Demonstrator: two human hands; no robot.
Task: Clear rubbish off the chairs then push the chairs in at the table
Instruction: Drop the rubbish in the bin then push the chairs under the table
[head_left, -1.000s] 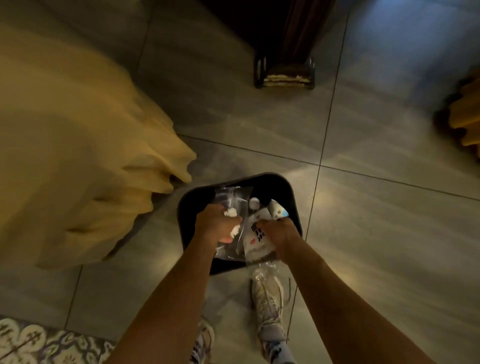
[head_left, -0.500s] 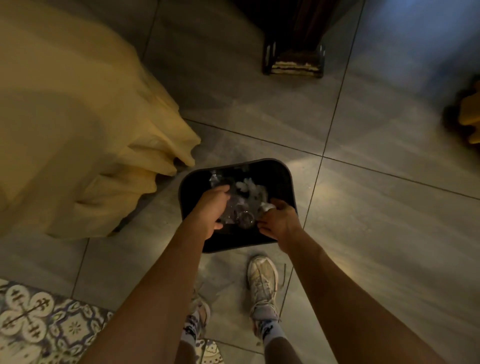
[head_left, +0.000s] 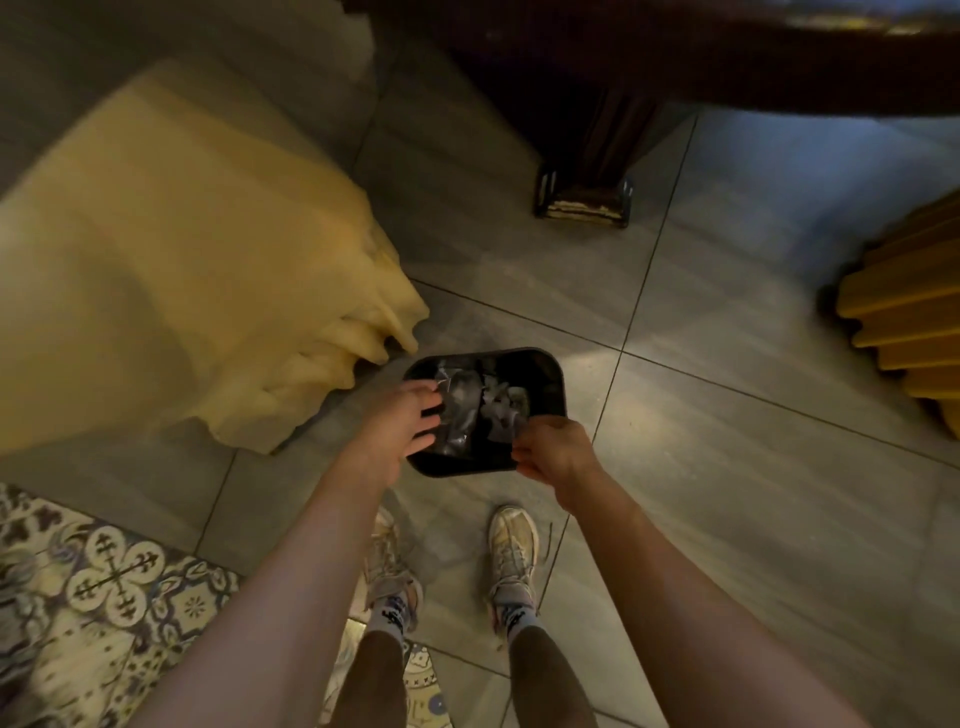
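- The grey tiled floor (head_left: 753, 493) fills most of the view, lit in a pale patch just right of the bin.
- A yellow-draped chair (head_left: 182, 270) takes up the left side. The gathered corner of its cloth hangs down just beside the bin's far left corner.
- The dark wooden counter (head_left: 701, 57) runs along the top edge, and its leg (head_left: 597, 140) comes down to a worn foot on the floor, well beyond the bin.
- A pleated yellow cover (head_left: 914, 322) shows at the right edge, well apart from everything else.
- Patterned tiles (head_left: 104, 587) cover the lower left corner, beside the person's feet.
- A black bin (head_left: 550, 374) with rounded corners stands on the floor in front of the person, between the draped chair and the lit patch.
- Two pale shoes (head_left: 513, 551) stand side by side just short of the bin.
- The left hand (head_left: 402, 423) is released, with its fingers spread straight over the bin's left rim and its fingertips over the crumpled plastic.
- The right hand (head_left: 553, 452) sits at the bin's near right rim with curled fingers. I cannot tell whether they pinch a scrap or nothing.
- The rubbish (head_left: 483, 410), clear wrappers and crumpled pale pieces, lies inside the bin between the two hands.
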